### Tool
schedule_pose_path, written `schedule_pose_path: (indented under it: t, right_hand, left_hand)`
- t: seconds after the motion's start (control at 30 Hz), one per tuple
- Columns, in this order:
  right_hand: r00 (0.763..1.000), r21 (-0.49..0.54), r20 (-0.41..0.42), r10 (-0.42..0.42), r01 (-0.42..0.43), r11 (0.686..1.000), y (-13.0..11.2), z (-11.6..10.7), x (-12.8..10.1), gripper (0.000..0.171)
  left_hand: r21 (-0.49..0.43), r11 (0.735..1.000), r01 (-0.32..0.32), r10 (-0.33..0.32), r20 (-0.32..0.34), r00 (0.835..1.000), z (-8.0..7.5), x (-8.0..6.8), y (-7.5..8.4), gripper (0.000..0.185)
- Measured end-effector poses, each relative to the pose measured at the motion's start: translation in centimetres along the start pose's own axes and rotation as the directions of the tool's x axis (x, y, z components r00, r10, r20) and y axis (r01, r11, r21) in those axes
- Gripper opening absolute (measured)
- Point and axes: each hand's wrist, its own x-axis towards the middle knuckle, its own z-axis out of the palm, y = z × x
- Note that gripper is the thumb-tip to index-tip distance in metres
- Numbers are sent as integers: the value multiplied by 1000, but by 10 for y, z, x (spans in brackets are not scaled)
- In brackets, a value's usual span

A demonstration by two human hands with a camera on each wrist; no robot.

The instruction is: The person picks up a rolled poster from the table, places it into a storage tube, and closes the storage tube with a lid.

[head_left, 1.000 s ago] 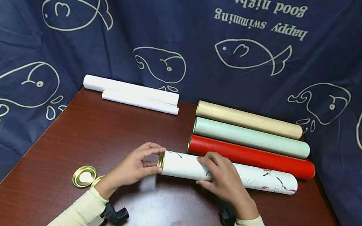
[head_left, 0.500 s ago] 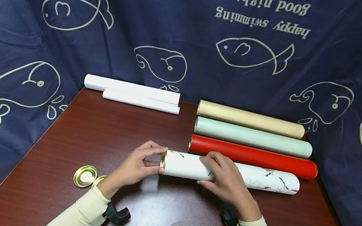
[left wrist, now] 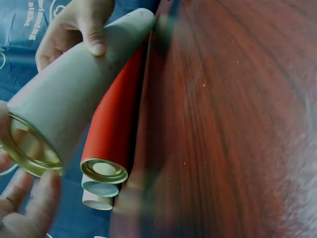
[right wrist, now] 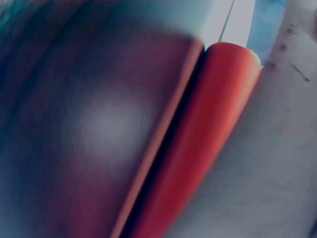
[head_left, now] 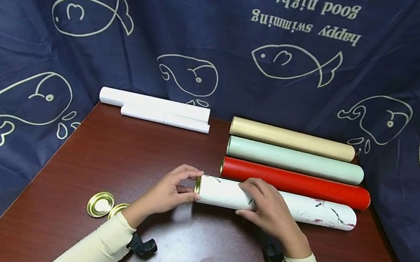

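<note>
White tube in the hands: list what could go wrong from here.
1. The white tube lies on its side close beside the red tube; a push from the right hand could roll it into the row.
2. The left hand pinches the gold rim; its fingers might slip or bend it.
3. Two gold caps lie near the left sleeve and could be knocked off.

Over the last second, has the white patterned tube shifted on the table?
Yes. The white patterned tube has slid to the right: its gold-rimmed end now sits closer to the red tube's left end.
</note>
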Motion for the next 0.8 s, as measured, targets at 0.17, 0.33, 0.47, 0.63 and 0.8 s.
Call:
schedule_pose_path:
  t: [0.17,0.33,0.47,0.63,0.8]
  right_hand:
    - [993,-30,100,68,-66,997,15,-4,-7,68]
    - [986,-102,123,116,-103,989,29,-10,-18,69]
    - [988,-168,116,101,-81,983,35,-10,-22,68]
    - [994,-200,93,53,-33,979,39,-6,-17,53]
    - [998,-168,39,44,-37,985,46,-13,-7,41]
  left_hand:
    - [185,980,66,-70,16,997,-4,1,2,56]
    - [283,955,87,-94,10,996,-24,-7,1,46]
    - [322,940,112,-127,27,992,-45,-17,-1,41]
    - [352,927,132,-153,32,988,-67,-20,-2,39]
    - [423,894,147,-180,38,983,-92,-8,3,39]
